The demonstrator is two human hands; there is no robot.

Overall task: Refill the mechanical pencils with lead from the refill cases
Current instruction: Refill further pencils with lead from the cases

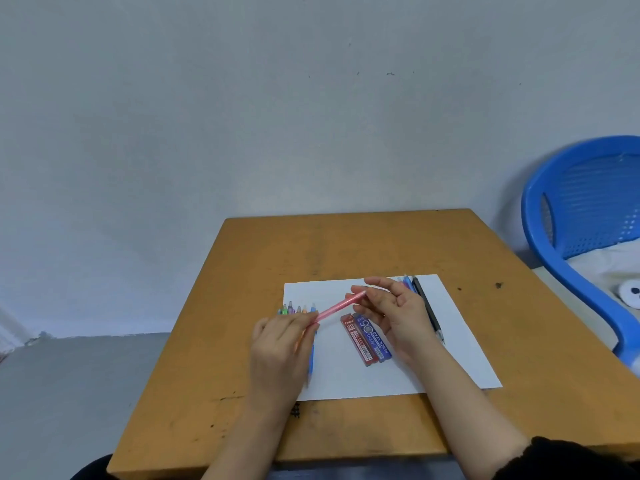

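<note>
Forearms cross the near tabletop (pixel 214 393) edge. Left hand (pixel 280 351) pinches the lower-left end of the pink mechanical pencil (pixel 337 306); right hand (pixel 394 313) pinches its upper-right end. The pencil is held above the paper sheet (pixel 460 341), long axis diagonal; which end is the tip cannot be told. Red refill case (pixel 358 339) and blue refill case (pixel 377 341) lie side by side on the sheet, untouched, so loading is judged not yet begun. The pencil row (pixel 298 309) at left probably remains to be filled.

Plain bare room, reads as a home or makeshift study corner, can't pin it closer. Small scuffed wooden table (pixel 242 306) sits against an unpainted-looking grey wall (pixel 277 98), with a grey floor (pixel 69 375). Blue plastic chair (pixel 571 202) on the right has white cloth (pixel 602 261) on the seat. On the table just stationery: paper sheet (pixel 450 341), pencils (pixel 298 309), lead cases (pixel 367 337)
</note>
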